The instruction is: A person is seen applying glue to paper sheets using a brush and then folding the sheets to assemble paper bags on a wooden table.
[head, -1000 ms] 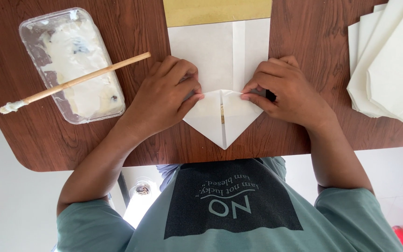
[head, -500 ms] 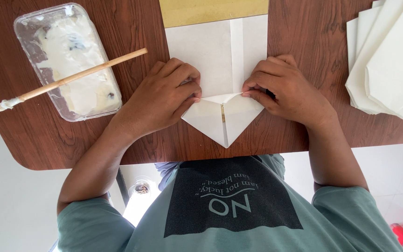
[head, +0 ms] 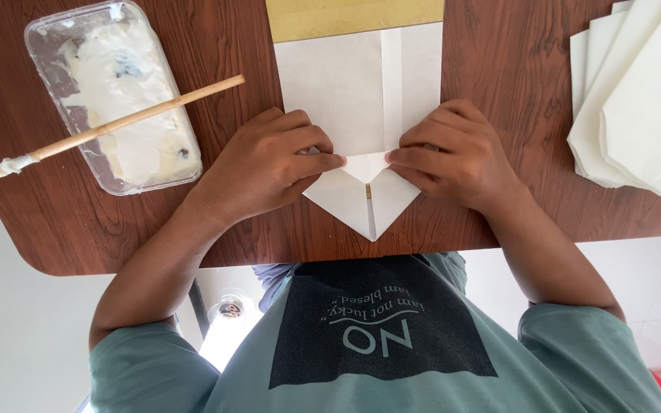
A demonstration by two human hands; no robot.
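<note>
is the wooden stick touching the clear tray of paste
Touching. The head view shows the wooden stick lying slantwise across the clear tray, resting on its rims, with its paste-coated tip hanging out past the tray's left side over the table.

The person wears a muted grey-green short-sleeved T-shirt. Its sleeves end above the elbows, leaving both forearms bare. A large dark charcoal rectangular panel covers the chest, with pale lettering and a thin curved line printed on it. The left hand (head: 265,164) and right hand (head: 453,157) are bare, with no gloves, rings, watch or bracelets visible. Fingernails are short and unpainted.
</note>
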